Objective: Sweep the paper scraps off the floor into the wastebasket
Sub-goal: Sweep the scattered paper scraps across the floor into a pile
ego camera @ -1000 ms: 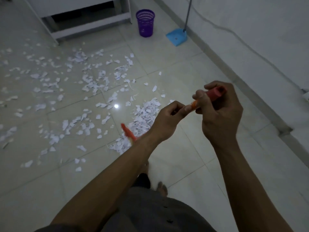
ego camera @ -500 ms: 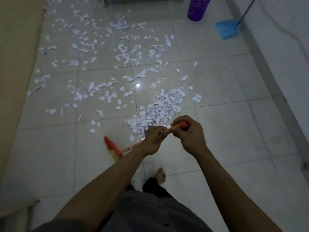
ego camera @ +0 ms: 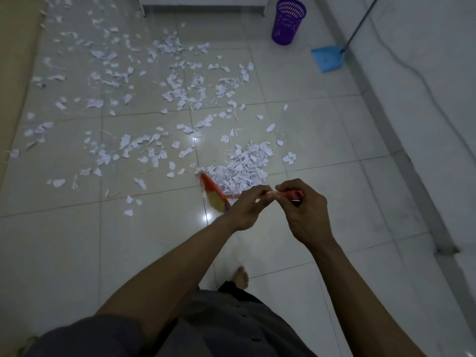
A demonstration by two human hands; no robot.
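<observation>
1. I see the paper scraps point(ego camera: 242, 167) heaped just ahead of the hands, with more strewn over the tiled floor point(ego camera: 322, 140) to the left.
2. The broom point(ego camera: 214, 194) head is blurred; it seems to touch the heap's near edge.
3. The left hand point(ego camera: 247, 207) and right hand point(ego camera: 305, 212) both curl tightly round its handle.
4. The purple wastebasket point(ego camera: 288, 21) stands well apart, with a blue dustpan point(ego camera: 327, 59) near it.

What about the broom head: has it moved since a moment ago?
Yes. The broom head swung right, across the vertical tile seam, to the dense scrap pile's edge.
</observation>
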